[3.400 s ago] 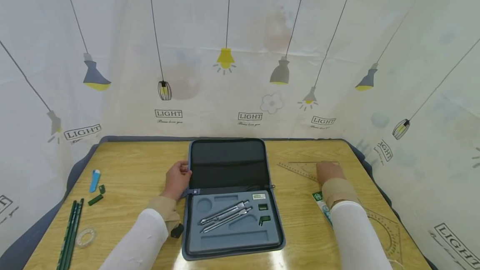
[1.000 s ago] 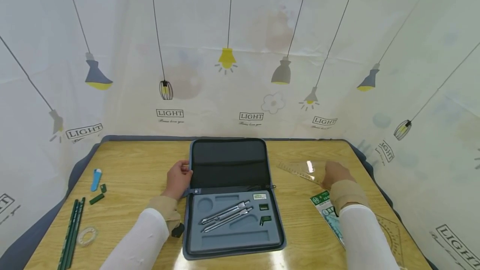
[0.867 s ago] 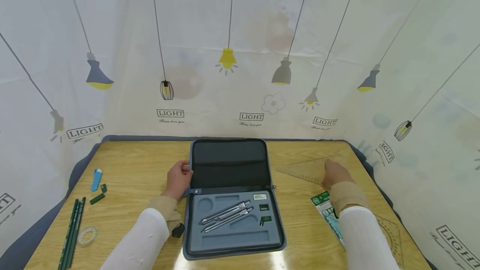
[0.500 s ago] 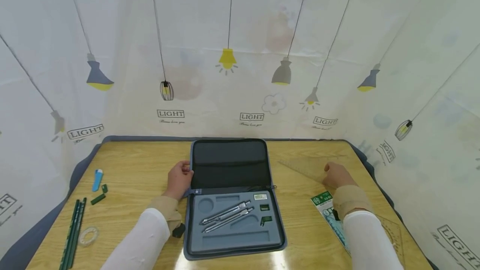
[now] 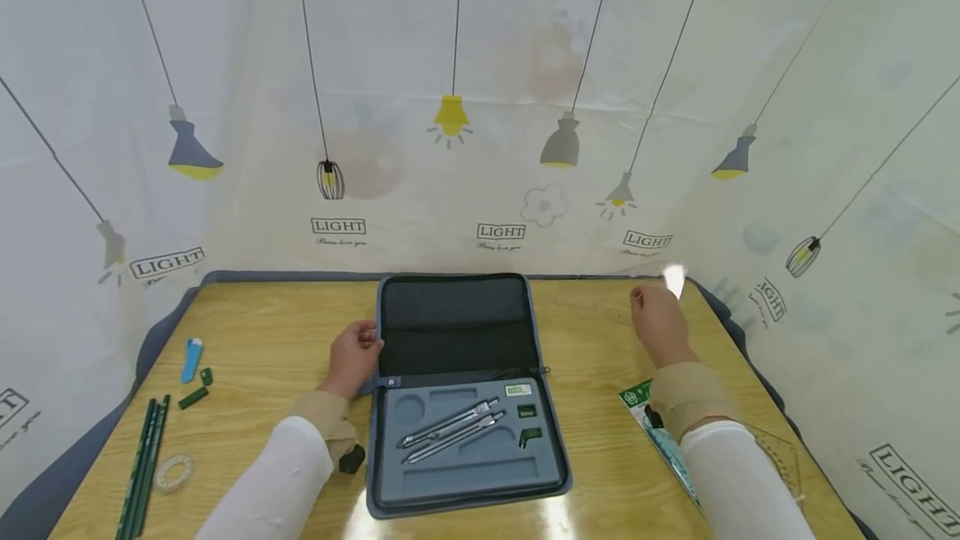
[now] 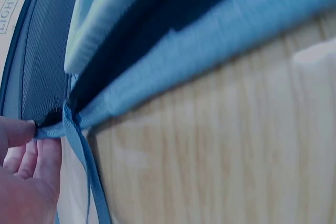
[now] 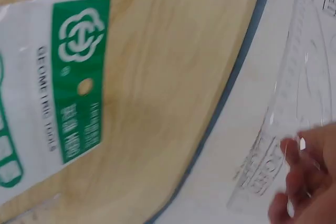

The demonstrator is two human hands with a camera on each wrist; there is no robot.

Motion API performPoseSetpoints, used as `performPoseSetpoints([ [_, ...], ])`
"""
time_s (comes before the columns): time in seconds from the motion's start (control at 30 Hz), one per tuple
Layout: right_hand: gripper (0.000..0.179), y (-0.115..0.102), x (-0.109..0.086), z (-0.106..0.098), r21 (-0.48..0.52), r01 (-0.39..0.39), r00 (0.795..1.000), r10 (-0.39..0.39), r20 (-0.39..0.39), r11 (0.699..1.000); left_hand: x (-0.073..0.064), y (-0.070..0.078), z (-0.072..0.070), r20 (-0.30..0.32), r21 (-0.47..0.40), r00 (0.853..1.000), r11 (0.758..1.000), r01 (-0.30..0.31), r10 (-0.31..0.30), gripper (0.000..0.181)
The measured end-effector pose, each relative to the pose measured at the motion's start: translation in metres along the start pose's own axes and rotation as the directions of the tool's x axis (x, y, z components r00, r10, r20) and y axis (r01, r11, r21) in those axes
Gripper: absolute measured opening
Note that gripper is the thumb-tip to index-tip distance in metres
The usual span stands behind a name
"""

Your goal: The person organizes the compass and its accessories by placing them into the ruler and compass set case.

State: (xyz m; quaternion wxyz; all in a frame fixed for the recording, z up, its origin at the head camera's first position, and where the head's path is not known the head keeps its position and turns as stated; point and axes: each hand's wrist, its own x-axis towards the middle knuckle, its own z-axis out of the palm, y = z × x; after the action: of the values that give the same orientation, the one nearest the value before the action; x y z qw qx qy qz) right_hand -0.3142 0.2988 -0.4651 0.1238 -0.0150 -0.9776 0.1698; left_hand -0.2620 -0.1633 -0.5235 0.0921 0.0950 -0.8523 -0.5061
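Observation:
My left hand pinches the left edge of the raised lid of a zip case; in the left wrist view thumb and fingers close on the blue rim. The case lies open, with two silver compass-like tools in its grey moulded tray. My right hand is raised over the far right of the table. Between its thumb and fingers it pinches a clear plastic set square, tilted up off the table. Below that hand lies a green-and-white geometric tools packet.
Another clear ruler with curved markings lies by the right sleeve. At the left are green pencils, a clear tape roll, small green pieces and a blue-and-white item. A printed cloth surrounds the table.
The right hand has picked the set square up off the table and moved it away toward the back edge. My left hand has stayed on the lid.

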Motion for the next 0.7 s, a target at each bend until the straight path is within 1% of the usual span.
performPoseSetpoints([
  [0.03,0.027,-0.004,0.001,-0.001,-0.01,0.007,0.998,-0.008,-0.058,1.0,0.0,-0.001,-0.001,0.005,-0.003,1.0,1.0,0.002,-0.002,0.033],
  [0.1,0.027,-0.012,0.002,-0.003,-0.028,0.014,0.989,-0.017,-0.148,1.0,0.0,-0.002,-0.002,0.013,-0.006,1.0,1.0,0.0,0.0,0.033],
  [0.17,0.027,-0.018,0.003,-0.005,-0.04,0.007,0.98,-0.015,-0.201,0.999,0.0,-0.003,-0.003,0.017,-0.002,1.0,1.0,-0.013,0.013,0.033],
  [0.37,0.027,-0.025,0.007,-0.006,-0.053,-0.004,0.965,-0.01,-0.264,0.999,0.001,-0.003,-0.004,0.017,-0.004,0.999,0.999,-0.041,0.041,0.032],
  [0.53,0.026,-0.028,0.009,-0.006,-0.047,0.017,0.937,-0.032,-0.348,0.999,0.002,-0.003,-0.003,0.016,-0.015,0.999,0.999,-0.05,0.051,0.032],
  [0.6,0.026,-0.03,0.009,-0.006,-0.028,0.009,0.924,-0.019,-0.381,1.0,0.001,-0.002,-0.003,0.016,-0.02,0.998,0.998,-0.057,0.057,0.033],
  [0.7,0.028,-0.035,0.009,-0.006,0.012,-0.024,0.91,0.027,-0.413,1.0,0.001,-0.001,-0.003,0.012,-0.021,0.998,0.998,-0.063,0.063,0.033],
])
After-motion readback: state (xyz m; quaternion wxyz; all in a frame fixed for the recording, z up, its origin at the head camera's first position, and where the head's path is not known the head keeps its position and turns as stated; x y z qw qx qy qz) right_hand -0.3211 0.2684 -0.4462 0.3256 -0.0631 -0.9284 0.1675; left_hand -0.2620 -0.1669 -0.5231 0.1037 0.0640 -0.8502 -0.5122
